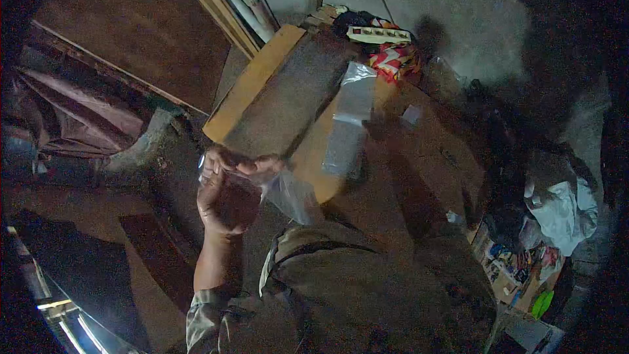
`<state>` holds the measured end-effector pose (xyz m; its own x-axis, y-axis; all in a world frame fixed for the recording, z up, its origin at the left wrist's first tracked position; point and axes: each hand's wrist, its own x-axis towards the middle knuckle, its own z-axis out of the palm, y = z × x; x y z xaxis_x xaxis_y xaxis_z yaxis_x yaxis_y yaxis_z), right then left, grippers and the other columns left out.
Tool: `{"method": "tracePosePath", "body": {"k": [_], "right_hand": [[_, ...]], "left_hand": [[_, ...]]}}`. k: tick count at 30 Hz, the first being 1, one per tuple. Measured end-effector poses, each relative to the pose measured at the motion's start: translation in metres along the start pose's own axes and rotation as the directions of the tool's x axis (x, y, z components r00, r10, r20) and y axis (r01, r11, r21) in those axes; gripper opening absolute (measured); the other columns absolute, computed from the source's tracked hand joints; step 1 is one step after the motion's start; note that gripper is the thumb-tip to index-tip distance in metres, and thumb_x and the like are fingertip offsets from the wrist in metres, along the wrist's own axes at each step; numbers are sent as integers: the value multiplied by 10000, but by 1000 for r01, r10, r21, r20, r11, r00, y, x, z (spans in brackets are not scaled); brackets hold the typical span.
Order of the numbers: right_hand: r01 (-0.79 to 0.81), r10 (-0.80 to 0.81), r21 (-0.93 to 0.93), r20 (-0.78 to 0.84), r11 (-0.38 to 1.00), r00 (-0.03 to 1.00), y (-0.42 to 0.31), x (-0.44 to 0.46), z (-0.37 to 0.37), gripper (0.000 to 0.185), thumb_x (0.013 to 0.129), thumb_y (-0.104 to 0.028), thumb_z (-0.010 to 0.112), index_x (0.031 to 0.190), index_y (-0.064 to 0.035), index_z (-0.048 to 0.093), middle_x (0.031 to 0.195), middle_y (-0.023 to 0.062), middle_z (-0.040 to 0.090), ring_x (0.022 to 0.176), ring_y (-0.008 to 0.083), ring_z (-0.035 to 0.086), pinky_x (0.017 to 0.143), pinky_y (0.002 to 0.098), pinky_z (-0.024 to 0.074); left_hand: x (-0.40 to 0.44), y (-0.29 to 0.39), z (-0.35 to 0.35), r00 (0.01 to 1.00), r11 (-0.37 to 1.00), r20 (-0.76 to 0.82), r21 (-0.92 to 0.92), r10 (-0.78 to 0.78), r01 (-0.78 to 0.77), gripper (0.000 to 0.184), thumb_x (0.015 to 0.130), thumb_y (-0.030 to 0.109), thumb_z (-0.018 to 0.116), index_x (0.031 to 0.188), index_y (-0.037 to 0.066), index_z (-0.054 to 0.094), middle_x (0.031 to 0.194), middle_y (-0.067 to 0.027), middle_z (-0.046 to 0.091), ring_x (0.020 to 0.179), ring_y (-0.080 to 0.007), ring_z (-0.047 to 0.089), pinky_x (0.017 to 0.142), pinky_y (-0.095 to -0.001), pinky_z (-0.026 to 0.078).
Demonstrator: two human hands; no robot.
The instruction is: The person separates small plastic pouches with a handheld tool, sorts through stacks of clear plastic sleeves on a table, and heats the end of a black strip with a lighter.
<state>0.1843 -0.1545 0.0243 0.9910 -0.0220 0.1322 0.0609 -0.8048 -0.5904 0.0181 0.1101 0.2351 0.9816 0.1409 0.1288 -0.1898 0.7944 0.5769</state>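
Note:
My left hand (229, 190) is raised in front of me with its fingers curled. A thin, clear plastic bag (293, 198) hangs from between the thumb and fingers. Just beyond the hand lies a long dark board (291, 85) with an orange-brown edge. Flat clear plastic bags (346, 141) rest on the brown tabletop (439, 151) to the right of that board. Deep shadow covers the area on my right, and I cannot make out my right hand there.
A white power strip (380, 34) and a red-and-white patterned cloth (396, 61) sit at the table's far end. Wooden strips (216, 10) lean behind. On the right are a white bag (565, 213) and a box of small items (517, 269). A draped brown cover (82, 115) is at left.

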Motion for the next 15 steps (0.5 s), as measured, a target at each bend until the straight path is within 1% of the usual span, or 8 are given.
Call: {"method": "tracePosePath", "body": {"k": [2, 5, 7, 8, 9, 10, 12, 15], "right_hand": [[46, -46, -51, 6, 998, 999, -6, 4, 7, 509, 792, -384, 588, 1130, -11, 514, 991, 218, 542, 926, 357, 533, 845, 469, 425], [368, -369, -186, 32, 911, 929, 6, 13, 40, 593, 748, -399, 628, 1170, -11, 478, 1077, 208, 508, 1018, 373, 482, 878, 494, 384], [463, -465, -227, 48, 857, 884, 4, 18, 46, 623, 733, -405, 641, 1184, -11, 466, 1105, 205, 497, 1048, 378, 465, 889, 502, 370], [542, -538, -209, 84, 814, 839, 3, 21, 49, 579, 732, -341, 633, 1167, 3, 468, 1078, 193, 507, 1007, 379, 479, 865, 499, 380], [616, -605, -193, 114, 764, 788, 2, 24, 50, 536, 731, -278, 625, 1151, 17, 470, 1051, 181, 517, 966, 379, 493, 841, 495, 390], [611, -602, -198, 112, 766, 791, 11, 29, 62, 536, 731, -278, 625, 1151, 17, 470, 1051, 181, 517, 966, 379, 493, 841, 495, 390], [614, -623, -132, -39, 778, 781, 25, 33, 88, 439, 735, -194, 586, 1096, 33, 481, 1014, 167, 532, 927, 368, 507, 824, 465, 405], [572, -573, -151, 40, 806, 818, 22, 33, 78, 287, 741, -144, 557, 992, -7, 531, 968, 169, 545, 912, 344, 523, 795, 454, 420]], "left_hand": [[0, 0, 0, 1000, 1000, -1, 16, 3, -3, 148, 891, 219, 508, 941, 81, 490, 895, -105, 609, 999, -397, 570, 913, -595, 362], [-8, 2, -2, 997, 999, -70, 39, 28, -25, 150, 891, 220, 508, 940, 80, 488, 877, -109, 612, 999, -411, 569, 905, -603, 364], [-11, 3, -9, 998, 997, -49, 56, 49, -46, 163, 887, 223, 514, 948, 75, 484, 862, -116, 615, 974, -429, 574, 908, -608, 358], [-12, 5, -16, 998, 997, -49, 57, 46, -43, 163, 887, 223, 514, 948, 75, 484, 862, -116, 615, 974, -429, 574, 908, -608, 358], [-13, 9, -27, 998, 996, 56, 92, 10, -15, 217, 900, 236, 459, 1080, 116, 482, 957, -74, 606, 1045, -398, 538, 964, -594, 302], [-14, 10, -32, 987, 992, 159, 129, -31, 10, 321, 914, 248, 404, 1212, 157, 480, 1051, -32, 596, 1116, -367, 503, 1020, -580, 246], [-18, 11, -28, 987, 992, 157, 129, -21, 1, 331, 914, 244, 410, 1227, 158, 473, 1053, -34, 596, 1114, -360, 503, 1019, -574, 251], [-20, 11, -24, 984, 992, 177, 124, -7, -15, 344, 904, 234, 441, 1240, 162, 467, 1058, -40, 595, 1100, -338, 506, 1011, -559, 267]]}}
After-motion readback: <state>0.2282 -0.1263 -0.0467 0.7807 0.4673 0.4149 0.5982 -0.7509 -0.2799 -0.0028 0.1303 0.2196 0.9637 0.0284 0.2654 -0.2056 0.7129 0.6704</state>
